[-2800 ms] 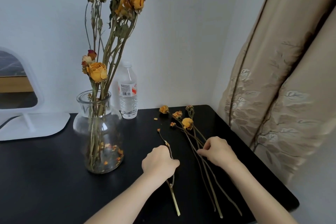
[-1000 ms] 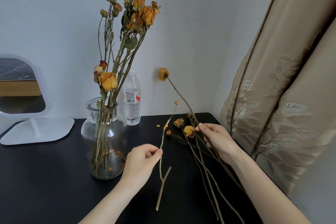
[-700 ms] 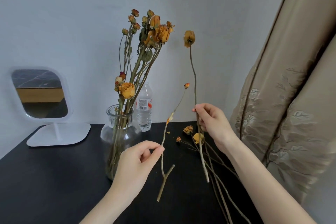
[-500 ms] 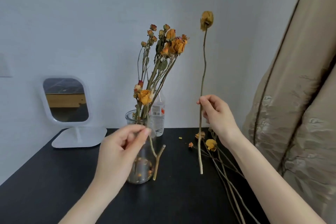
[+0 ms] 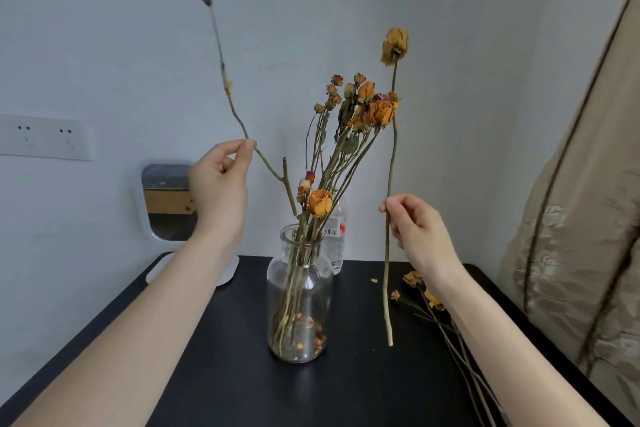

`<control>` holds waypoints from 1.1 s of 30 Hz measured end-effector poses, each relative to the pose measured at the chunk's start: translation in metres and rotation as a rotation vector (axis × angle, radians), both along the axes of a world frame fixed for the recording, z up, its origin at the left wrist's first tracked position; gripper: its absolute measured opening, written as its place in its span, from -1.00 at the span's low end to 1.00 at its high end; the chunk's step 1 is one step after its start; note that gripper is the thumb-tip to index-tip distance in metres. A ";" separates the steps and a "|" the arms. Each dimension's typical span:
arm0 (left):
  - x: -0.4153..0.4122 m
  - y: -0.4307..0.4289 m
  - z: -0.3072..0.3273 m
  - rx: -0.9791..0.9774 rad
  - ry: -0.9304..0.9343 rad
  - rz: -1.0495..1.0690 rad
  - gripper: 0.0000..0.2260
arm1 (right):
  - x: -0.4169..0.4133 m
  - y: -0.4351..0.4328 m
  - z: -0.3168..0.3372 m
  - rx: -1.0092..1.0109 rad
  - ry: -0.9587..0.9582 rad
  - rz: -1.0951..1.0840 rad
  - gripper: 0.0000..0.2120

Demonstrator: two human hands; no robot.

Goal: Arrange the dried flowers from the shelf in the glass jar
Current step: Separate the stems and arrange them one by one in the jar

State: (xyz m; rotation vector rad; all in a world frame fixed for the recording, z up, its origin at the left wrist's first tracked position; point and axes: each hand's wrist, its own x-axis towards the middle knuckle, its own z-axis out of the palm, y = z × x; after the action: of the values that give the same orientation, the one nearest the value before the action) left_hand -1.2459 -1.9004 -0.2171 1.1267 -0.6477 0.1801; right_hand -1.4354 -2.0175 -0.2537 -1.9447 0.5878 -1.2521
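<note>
Worn on the head, a single wide-angle view. Looks forward and slightly down across the black table (image 5: 214, 374) toward the pale wall (image 5: 138, 45). Sits close to the glass jar (image 5: 299, 288) at centre. Takes in the left hand (image 5: 218, 191) and right hand (image 5: 419, 232) at mid-height, and the curtain (image 5: 581, 218) along the right edge.
</note>
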 end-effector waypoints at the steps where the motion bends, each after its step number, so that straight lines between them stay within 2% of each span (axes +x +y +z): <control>1: 0.002 -0.007 -0.004 0.035 -0.001 0.009 -0.91 | 0.000 0.000 0.000 -0.005 0.001 -0.004 -0.77; 6: 0.006 -0.024 -0.026 0.164 0.017 -0.016 -0.83 | -0.004 -0.003 0.000 -0.019 0.002 -0.021 -0.77; 20: 0.012 -0.016 -0.063 0.584 -0.164 -0.123 -0.94 | 0.001 -0.001 0.000 -0.026 -0.019 -0.016 -0.76; 26: 0.015 -0.018 -0.071 0.611 -0.158 -0.126 -0.86 | 0.002 0.001 -0.001 -0.021 -0.023 -0.013 -0.77; 31: 0.019 -0.017 -0.078 0.555 -0.097 -0.200 -0.96 | 0.001 0.002 0.000 -0.025 -0.026 -0.017 -0.76; 33: 0.019 -0.014 -0.085 0.562 -0.058 -0.281 -0.78 | 0.001 0.002 0.001 -0.030 -0.034 -0.018 -0.76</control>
State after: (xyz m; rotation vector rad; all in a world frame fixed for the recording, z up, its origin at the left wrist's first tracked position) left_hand -1.2265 -1.9145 -0.3023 1.5523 -0.9330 -0.2269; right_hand -1.4344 -2.0150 -0.2529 -1.9428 0.5731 -1.3091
